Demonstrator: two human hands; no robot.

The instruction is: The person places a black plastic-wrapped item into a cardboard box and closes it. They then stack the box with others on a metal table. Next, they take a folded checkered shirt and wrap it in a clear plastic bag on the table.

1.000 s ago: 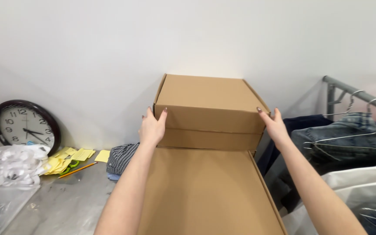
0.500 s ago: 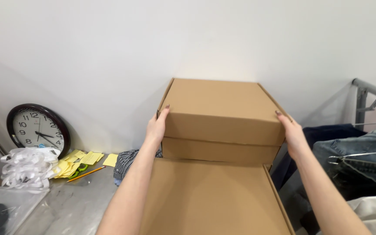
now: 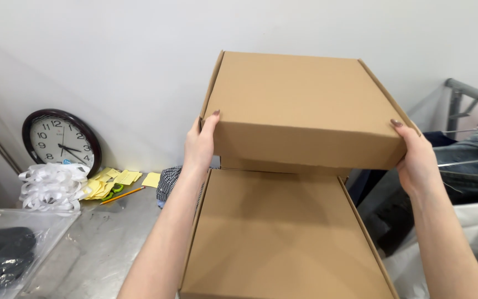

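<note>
The upper cardboard box (image 3: 305, 108) has come up since a moment ago, now lifted clear above the lower cardboard box (image 3: 278, 232) on the desk (image 3: 100, 249). The left hand (image 3: 199, 145) clamps its left side, the right hand (image 3: 416, 160) its right front corner. A wall clock (image 3: 62, 141) leans by the desk's far left edge.

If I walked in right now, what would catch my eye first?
Probably the closed cardboard box held up at the centre, the left hand and right hand gripping its two sides. Just below lies a second flat cardboard box on the grey table, and a round black-rimmed wall clock leans against the wall at left.
</note>
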